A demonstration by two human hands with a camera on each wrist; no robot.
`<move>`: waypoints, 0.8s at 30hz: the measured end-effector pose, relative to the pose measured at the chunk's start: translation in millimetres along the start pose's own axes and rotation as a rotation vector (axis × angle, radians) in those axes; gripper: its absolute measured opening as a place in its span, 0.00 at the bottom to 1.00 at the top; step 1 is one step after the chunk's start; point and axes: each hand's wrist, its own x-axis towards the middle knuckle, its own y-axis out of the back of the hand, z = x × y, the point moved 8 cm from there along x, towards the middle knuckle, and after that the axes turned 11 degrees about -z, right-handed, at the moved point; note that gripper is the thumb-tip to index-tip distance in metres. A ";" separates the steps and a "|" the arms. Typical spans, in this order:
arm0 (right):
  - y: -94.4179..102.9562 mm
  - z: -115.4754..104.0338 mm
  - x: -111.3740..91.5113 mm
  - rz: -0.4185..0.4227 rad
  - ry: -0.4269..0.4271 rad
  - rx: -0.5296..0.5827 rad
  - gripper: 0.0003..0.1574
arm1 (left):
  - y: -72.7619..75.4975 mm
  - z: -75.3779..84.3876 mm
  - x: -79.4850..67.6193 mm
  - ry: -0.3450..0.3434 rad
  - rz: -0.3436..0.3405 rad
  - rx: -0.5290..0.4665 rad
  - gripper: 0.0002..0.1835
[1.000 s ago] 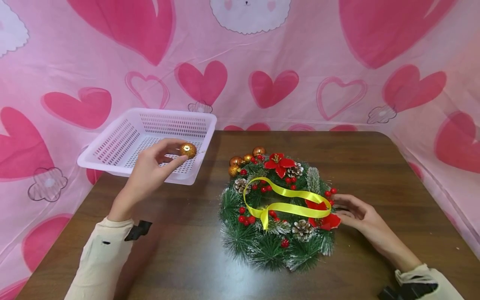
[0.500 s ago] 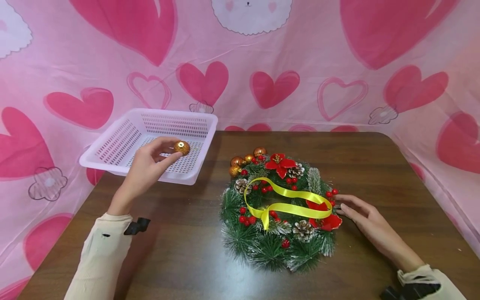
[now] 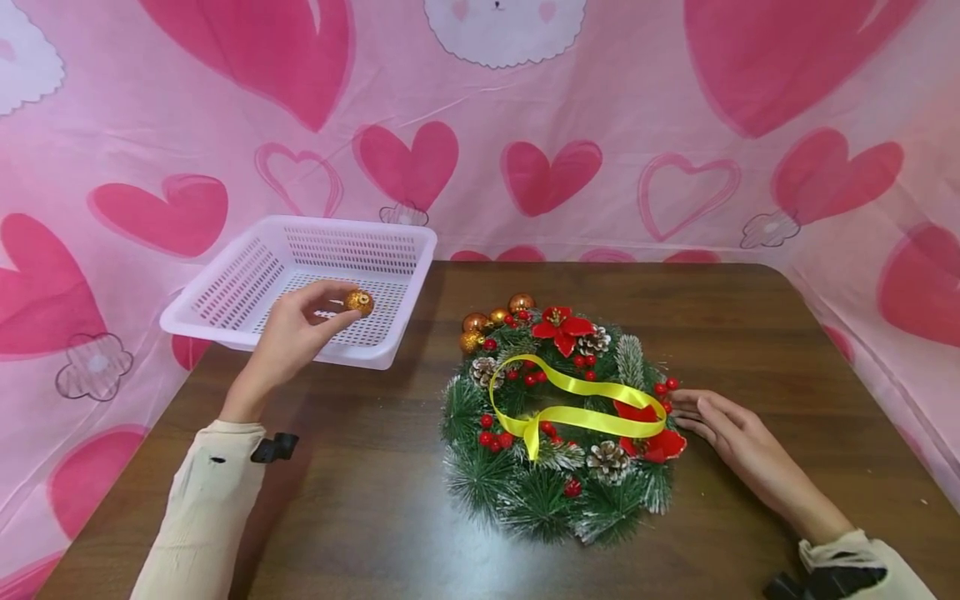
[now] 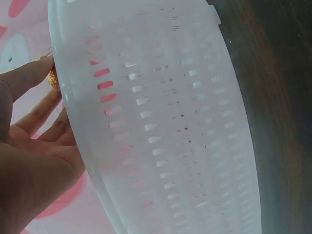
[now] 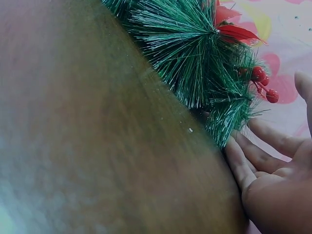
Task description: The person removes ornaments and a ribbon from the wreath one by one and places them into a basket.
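Note:
A small gold glitter ball ornament (image 3: 360, 302) is pinched between the thumb and fingers of my left hand (image 3: 294, 327), over the right part of a white plastic basket (image 3: 352, 360). In the left wrist view the basket's wall (image 4: 161, 122) hides part of the ornament (image 4: 52, 78). On the table lies a green Christmas wreath (image 3: 480, 479) with pine cones, red berries and red flowers. A loop of yellow ribbon (image 3: 577, 412) rests across it. My right hand (image 3: 742, 446) lies at the wreath's right edge, its fingers extended against the needles (image 5: 229, 117).
Several orange and gold balls (image 3: 476, 322) sit at the wreath's upper left. The brown wooden table (image 3: 360, 517) ends in front of a pink cloth backdrop (image 3: 480, 108) printed with hearts.
My left hand has drawn slightly left with the ornament, which has turned and now sits further inside the basket's outline. My right thumb has shifted; the wreath stays in place.

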 end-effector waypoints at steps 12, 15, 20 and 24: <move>0.0 -1.1 0.5 0.004 -0.003 -0.069 0.27 | -6.9 -10.3 -1.7 0.037 -0.120 0.089 0.17; 0.4 -1.3 1.2 0.003 -0.009 -0.082 0.28 | -7.3 -10.0 -3.6 0.047 -0.135 0.082 0.18; -0.8 -1.1 0.4 -0.007 -0.001 -0.075 0.27 | -9.0 -6.7 -4.3 0.039 -0.178 0.087 0.18; -2.1 -0.7 -0.9 -0.010 0.008 -0.067 0.27 | -10.4 -5.8 -2.0 0.038 -0.206 0.096 0.18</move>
